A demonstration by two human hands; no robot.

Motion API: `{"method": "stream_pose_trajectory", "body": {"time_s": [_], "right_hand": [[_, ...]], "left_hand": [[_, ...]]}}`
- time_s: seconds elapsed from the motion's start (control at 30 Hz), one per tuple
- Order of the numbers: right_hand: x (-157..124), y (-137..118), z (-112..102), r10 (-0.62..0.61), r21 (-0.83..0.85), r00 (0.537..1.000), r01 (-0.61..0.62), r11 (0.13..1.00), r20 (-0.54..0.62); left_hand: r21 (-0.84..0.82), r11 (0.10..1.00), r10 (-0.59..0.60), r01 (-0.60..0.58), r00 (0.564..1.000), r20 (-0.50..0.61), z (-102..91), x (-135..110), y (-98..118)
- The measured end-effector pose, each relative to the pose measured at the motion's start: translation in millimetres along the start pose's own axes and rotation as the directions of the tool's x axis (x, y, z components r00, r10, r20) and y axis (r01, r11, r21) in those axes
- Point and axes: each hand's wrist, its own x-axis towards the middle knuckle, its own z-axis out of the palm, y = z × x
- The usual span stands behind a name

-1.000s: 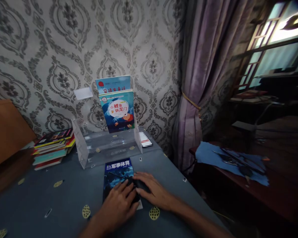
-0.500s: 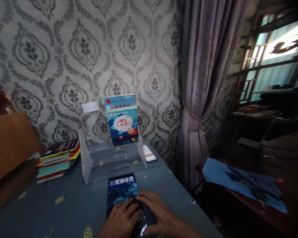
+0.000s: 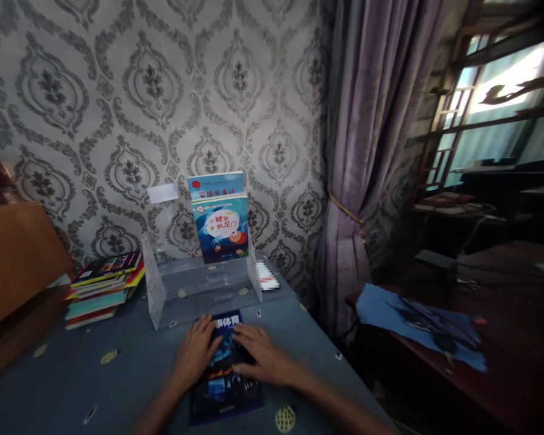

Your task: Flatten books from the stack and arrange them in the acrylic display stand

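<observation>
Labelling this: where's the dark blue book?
Low, left of centre in the head view, the dark blue book lies under the left hand and right hand, before the clear rack.

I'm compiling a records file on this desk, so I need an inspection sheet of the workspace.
Surface: blue-grey tabletop with yellow dotted patches.
Things being handled: dark-blue book lying flat; behind it, a clear stand holding two upright books.
Clutter: stack of books at left; pixelated white item beside the stand.
Hands: left hand and right hand open, fingers over opposite sides of the book's cover.
Cables: nothing seen on the tabletop; the dark background at right is too blurred to tell.
Surroundings: patterned wall, tied-back purple curtain, window; blue cloth bearing dark items at right.
</observation>
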Motion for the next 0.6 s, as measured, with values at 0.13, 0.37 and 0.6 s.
{"method": "stream_pose_trajectory", "body": {"time_s": [0.13,0.37,0.6], "right_hand": [[32,-7,5,0.055,-0.130,0.996,-0.064,0.990,-0.069],[41,-3,18,0.082,-0.182,0.985,-0.109,0.977,-0.152],[42,-6,15,0.097,-0.191,0.988,-0.119,0.974,-0.120]], "left_hand": [[-0.001,0.998,-0.055,0.055,0.998,0.020,-7.4,5,-2],[-0.057,0.995,-0.080,0.080,0.997,-0.008,-3.7,2,-4],[-0.072,0.990,-0.116,0.118,0.993,0.026,-10.1,3,-2]]}}
